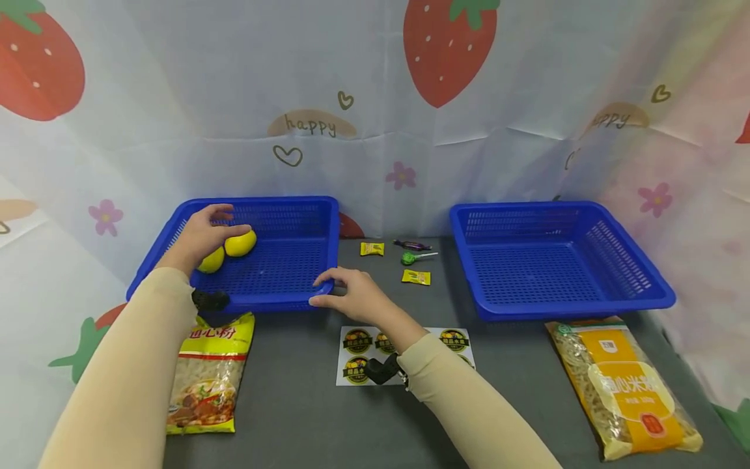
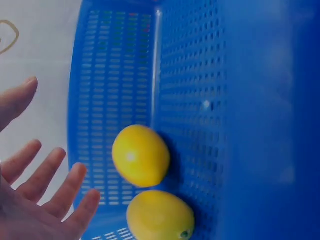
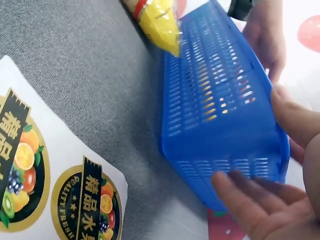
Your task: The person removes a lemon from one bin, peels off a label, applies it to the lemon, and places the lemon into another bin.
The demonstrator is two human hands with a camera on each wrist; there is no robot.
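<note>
Two yellow lemons point(image 1: 241, 243) point(image 1: 212, 260) lie in the near-left part of the left blue basket point(image 1: 275, 202). My left hand point(image 1: 205, 231) hovers just over them. In the left wrist view its fingers point(image 2: 45, 195) are spread and straight, apart from both lemons point(image 2: 141, 155) point(image 2: 160, 216). My right hand point(image 1: 346, 293) holds that basket's near-right corner, thumb on the rim and fingers under the corner. The right wrist view shows this grip point(image 3: 280, 210) on the basket wall point(image 3: 210, 100).
A second blue basket point(image 1: 527, 206) stands at the right. Between the baskets lie two yellow sachets point(image 1: 416, 277) point(image 1: 372, 248) and a green lollipop point(image 1: 413, 258). A sticker sheet point(image 1: 357, 345) and two noodle bags point(image 1: 208, 378) point(image 1: 624, 384) lie along the front.
</note>
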